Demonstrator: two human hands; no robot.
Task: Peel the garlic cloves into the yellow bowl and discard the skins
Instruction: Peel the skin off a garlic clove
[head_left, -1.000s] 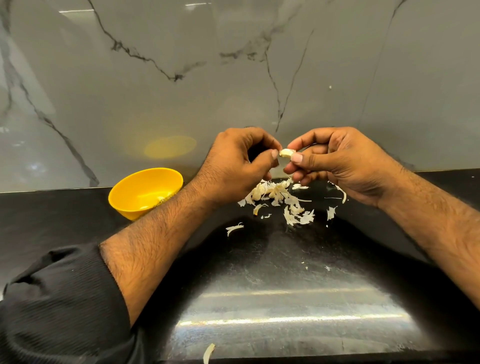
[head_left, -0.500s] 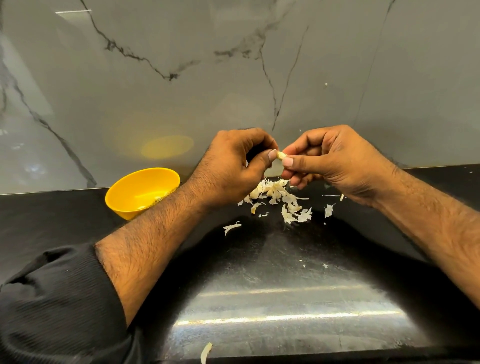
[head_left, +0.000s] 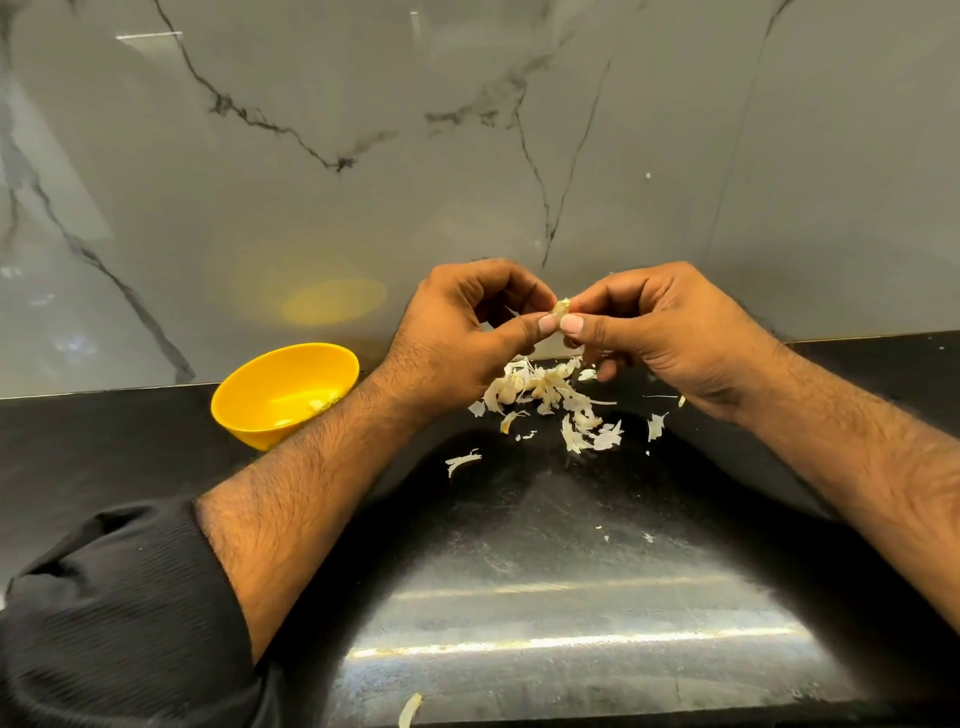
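Head view. Since half a second ago my hands have stayed at the centre of the frame, thumbs almost tip to tip. The clove (head_left: 561, 309) shows a little more now, poking up between the thumbs, where before only a sliver of it peeked out. The skins and the bowl lie where they lay.

My left hand (head_left: 462, 332) sits just left of centre. Its fingers (head_left: 498, 283) are curled over, and the thumb tip presses against the left side of the clove, so this hand pinches it. My right hand (head_left: 654, 332) sits just right of centre. Its forefinger arches over the top of the clove and its thumb meets it from below, a tight pinch too. The lower fingers are folded under the palm; I cannot tell whether they touch anything.

The clove is held in the air in front of the grey marble wall (head_left: 467, 156), above the back edge of the black table (head_left: 545, 545). Right below my hands the skins (head_left: 561, 400) lie in a loose pale heap on the table, with stray flakes toward the centre and one at the bottom edge.

The yellow bowl (head_left: 260, 410) stands left of centre by the wall, just beside my left forearm. Pale pieces lie inside it. My black sleeve (head_left: 119, 613) fills the lower left corner.
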